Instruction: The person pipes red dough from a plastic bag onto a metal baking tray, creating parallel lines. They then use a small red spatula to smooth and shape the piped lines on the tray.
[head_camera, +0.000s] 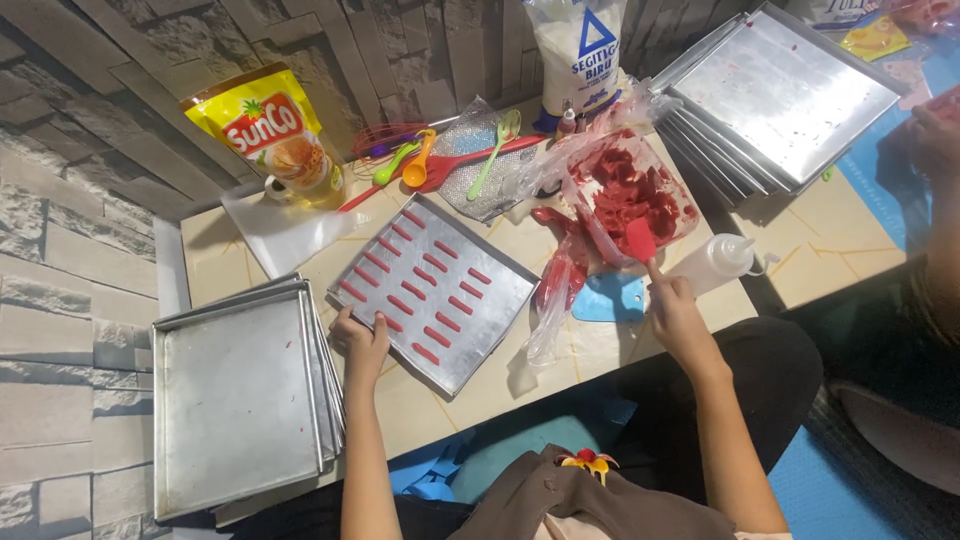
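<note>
Left hand (362, 340) is laid flat, fingers loosely spread, on the near corner of a metal baking tray (500, 290) that sits tilted on the desk (480, 385). Rows of short red dough strips (420, 283) are seen across the tray. Right hand (675, 310) is closed around the handle of a red spatula (641, 240), whose blade is set into red dough inside a clear plastic bag (640, 185). A white squeeze bottle (715, 262) lies just beside that hand. Stacked empty trays (235, 400) are kept at the left.
</note>
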